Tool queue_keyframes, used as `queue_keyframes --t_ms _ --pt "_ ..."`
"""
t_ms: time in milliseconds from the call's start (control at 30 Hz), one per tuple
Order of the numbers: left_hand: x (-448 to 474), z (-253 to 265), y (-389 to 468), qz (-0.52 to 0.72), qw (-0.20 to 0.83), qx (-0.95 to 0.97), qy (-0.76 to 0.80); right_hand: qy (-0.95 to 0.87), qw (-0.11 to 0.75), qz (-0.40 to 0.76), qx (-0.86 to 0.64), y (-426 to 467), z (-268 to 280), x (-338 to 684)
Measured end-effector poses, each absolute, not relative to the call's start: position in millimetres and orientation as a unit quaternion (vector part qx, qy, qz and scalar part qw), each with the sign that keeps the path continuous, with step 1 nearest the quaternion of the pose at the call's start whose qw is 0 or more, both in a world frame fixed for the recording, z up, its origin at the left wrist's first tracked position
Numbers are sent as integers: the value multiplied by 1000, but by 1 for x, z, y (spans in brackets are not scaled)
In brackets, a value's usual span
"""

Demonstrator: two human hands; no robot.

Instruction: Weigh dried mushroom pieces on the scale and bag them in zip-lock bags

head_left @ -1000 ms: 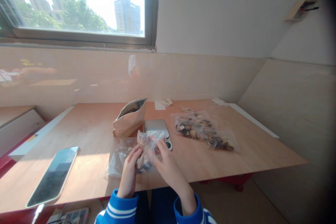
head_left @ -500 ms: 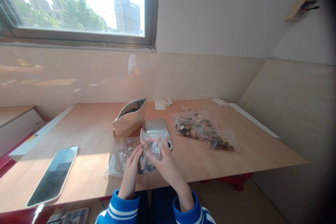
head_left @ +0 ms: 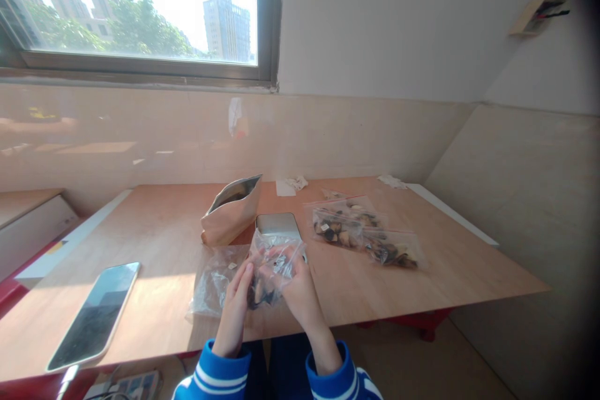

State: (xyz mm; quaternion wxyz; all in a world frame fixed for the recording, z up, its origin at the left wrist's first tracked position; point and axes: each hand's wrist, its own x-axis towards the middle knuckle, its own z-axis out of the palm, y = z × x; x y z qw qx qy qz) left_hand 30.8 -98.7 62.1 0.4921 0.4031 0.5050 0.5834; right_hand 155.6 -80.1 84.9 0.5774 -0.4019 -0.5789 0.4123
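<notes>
Evidently the step is handling a bag [head_left: 281, 262] of mixed pieces [head_left: 260, 294]: left hand [head_left: 237, 300] and right hand [head_left: 300, 290] grip it over the table's near side. The next move likely calls for a firm pinch on slippery film.

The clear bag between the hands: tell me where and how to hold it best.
Probably by both sides of the bag, from left and right: its dark and tan pieces bunch at the near end, while the far end is loose, crinkled film, likely to sag if pinched alone.
</notes>
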Motion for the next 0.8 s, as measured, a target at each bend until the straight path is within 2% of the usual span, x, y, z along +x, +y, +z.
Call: queue_keyframes --t_ms 233,533,800 --pt "30 71 -100 587 518 429 451 -543 579 441 -419 -83 89 155" --pt "31 72 -100 613 550 370 431 -493 592 480 -419 -75 73 153" --pt "32 76 -98 632 528 342 452 -515 579 493 -396 -80 75 153"
